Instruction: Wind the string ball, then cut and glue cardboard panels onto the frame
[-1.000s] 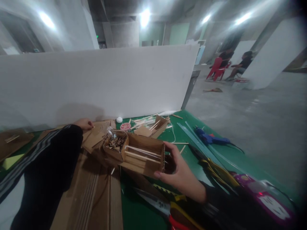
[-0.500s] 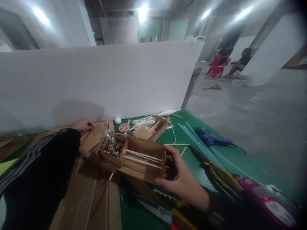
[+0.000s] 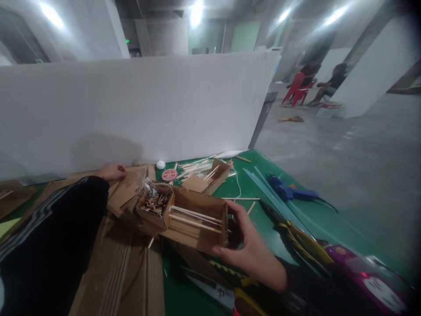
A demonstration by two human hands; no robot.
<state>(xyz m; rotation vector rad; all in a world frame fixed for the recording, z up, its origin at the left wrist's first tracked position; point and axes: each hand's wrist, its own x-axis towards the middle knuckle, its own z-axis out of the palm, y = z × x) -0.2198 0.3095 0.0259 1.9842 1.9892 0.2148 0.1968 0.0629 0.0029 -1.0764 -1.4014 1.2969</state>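
Observation:
My right hand (image 3: pixel 251 245) grips the right end of an open cardboard box (image 3: pixel 197 237), thumb on the near side and fingers at the far side. Thin wooden sticks (image 3: pixel 197 221) run lengthwise inside the box. At its left end, a small compartment (image 3: pixel 154 208) holds dark scraps, with crumpled clear plastic at its back edge. Further left, my left hand (image 3: pixel 113 171) is over cardboard sheets (image 3: pixel 133 180) with its fingers curled together. Whether anything is between them is too small to make out.
Behind the box lie a second cardboard piece (image 3: pixel 213 177), loose sticks and a round red-and-white tin (image 3: pixel 169 175). Scissors (image 3: pixel 213 289), yellow-handled pliers (image 3: pixel 292 237), a blue glue gun (image 3: pixel 292 191) and a purple device (image 3: pixel 362 272) lie right. A white panel (image 3: pixel 148 105) stands behind; people sit beyond.
My left hand has drawn slightly back to the left, its fingers curling in. My right hand keeps its grip on the cardboard box, which has hardly moved.

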